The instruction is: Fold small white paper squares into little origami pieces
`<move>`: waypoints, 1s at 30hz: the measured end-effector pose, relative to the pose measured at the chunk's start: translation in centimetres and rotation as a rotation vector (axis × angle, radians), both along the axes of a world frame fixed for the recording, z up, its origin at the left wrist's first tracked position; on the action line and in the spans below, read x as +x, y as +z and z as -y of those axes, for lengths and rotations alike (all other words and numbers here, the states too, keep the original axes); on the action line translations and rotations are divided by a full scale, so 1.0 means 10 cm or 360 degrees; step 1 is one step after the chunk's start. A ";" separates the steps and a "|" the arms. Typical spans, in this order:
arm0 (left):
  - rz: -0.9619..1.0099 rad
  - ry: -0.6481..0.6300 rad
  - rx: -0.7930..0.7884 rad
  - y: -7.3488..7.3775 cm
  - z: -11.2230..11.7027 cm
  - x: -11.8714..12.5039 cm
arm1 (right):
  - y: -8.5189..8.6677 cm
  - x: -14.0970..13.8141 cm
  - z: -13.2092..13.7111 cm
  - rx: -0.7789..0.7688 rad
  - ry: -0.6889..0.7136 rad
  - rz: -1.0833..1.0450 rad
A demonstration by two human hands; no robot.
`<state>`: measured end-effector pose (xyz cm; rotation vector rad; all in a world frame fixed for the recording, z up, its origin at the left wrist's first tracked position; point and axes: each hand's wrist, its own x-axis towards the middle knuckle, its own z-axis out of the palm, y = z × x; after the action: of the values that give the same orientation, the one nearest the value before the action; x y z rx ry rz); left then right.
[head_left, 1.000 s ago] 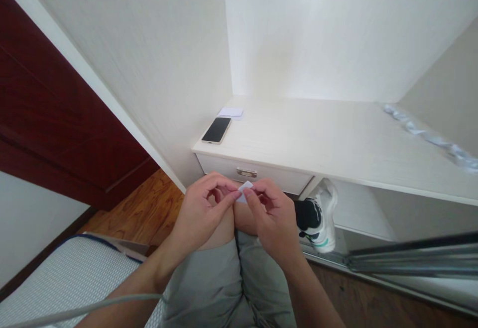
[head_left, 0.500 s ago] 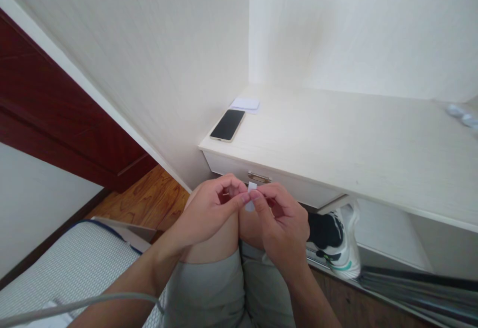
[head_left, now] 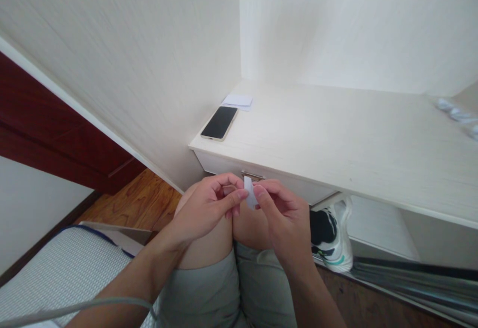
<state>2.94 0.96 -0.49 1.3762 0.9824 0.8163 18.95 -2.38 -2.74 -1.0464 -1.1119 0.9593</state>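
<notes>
A small white slip of paper (head_left: 249, 194) stands between my two hands, above my knees. My left hand (head_left: 207, 209) pinches its left edge with thumb and fingers curled. From the right, my right hand (head_left: 282, 218) pinches the same slip, fingers bent. Both hands hover just in front of the drawer handle (head_left: 253, 175) of a pale wooden desk (head_left: 336, 134).
A dark phone (head_left: 219, 122) lies at the desk's left front corner, with a white paper (head_left: 238, 101) behind it. A white and black shoe (head_left: 330, 236) sits under the desk. A patterned mattress (head_left: 63, 273) and grey cable (head_left: 74, 308) are at lower left.
The slip has turned from lying flat and tilted to standing narrow and upright between my fingertips. The view has shifted slightly; my hands stay in the same place.
</notes>
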 end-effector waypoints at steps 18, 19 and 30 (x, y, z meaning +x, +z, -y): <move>0.0352 -0.0093 0.0121 -0.09 -0.02 -0.02 | 0.06 0.06 -0.07 -0.0166 0.0310 -0.0321; 0.0324 -0.0095 0.0150 -0.09 0.00 -0.02 | 0.07 0.08 -0.08 -0.0164 0.0336 -0.0315; -0.0212 0.0021 0.0796 -0.06 0.12 -0.03 | 0.07 0.21 -0.15 -0.0206 0.0670 -0.0291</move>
<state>2.64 -0.26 -1.09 1.8717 0.9234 1.0356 21.00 -0.92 -2.08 -0.8198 -1.1498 1.4488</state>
